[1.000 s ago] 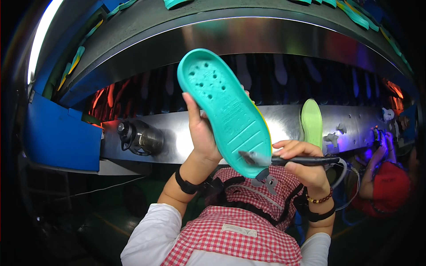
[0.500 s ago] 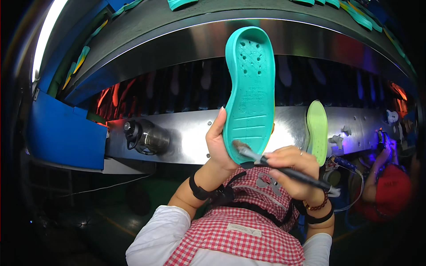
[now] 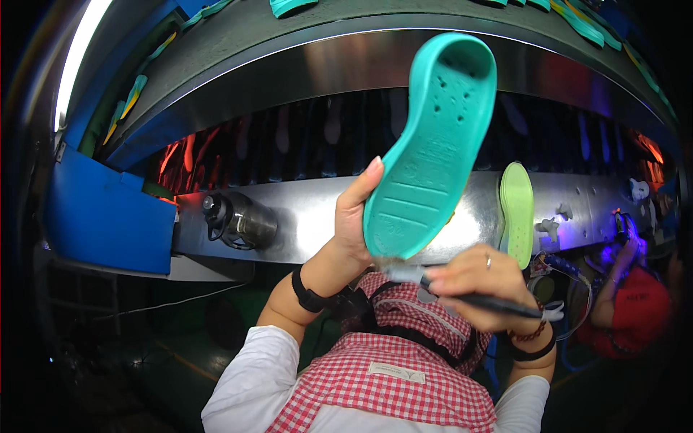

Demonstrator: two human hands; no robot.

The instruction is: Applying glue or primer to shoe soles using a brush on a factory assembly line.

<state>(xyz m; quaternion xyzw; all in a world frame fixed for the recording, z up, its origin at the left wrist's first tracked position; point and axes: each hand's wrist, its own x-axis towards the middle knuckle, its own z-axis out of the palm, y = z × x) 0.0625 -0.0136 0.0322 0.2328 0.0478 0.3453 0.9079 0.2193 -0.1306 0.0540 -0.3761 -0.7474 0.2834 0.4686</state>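
Note:
My left hand [image 3: 355, 213] grips a teal shoe sole [image 3: 433, 151] by its lower left edge, thumb up along the side. The sole stands tilted to the right, its inner face with small holes and ridges turned to me. In my right hand [image 3: 482, 285] is a brush [image 3: 498, 304] with a dark handle, held between thumb and fingers. Its bristles, blurred, are at the lower end of the sole; whether they touch it I cannot tell. A lime-green sole [image 3: 517, 209] lies on the metal ledge to the right.
A dark bottle [image 3: 242, 220] lies on the metal ledge [image 3: 307, 216] at left. Beyond runs a conveyor belt [image 3: 346, 16] carrying teal soles. Dark slots with hanging shapes sit under it. A blue panel [image 3: 108, 209] stands far left. A person in red [image 3: 639, 303] works at far right.
The teal sole has tilted, its top swinging to the right. The brush has moved from the sole's inner face down to its lower edge.

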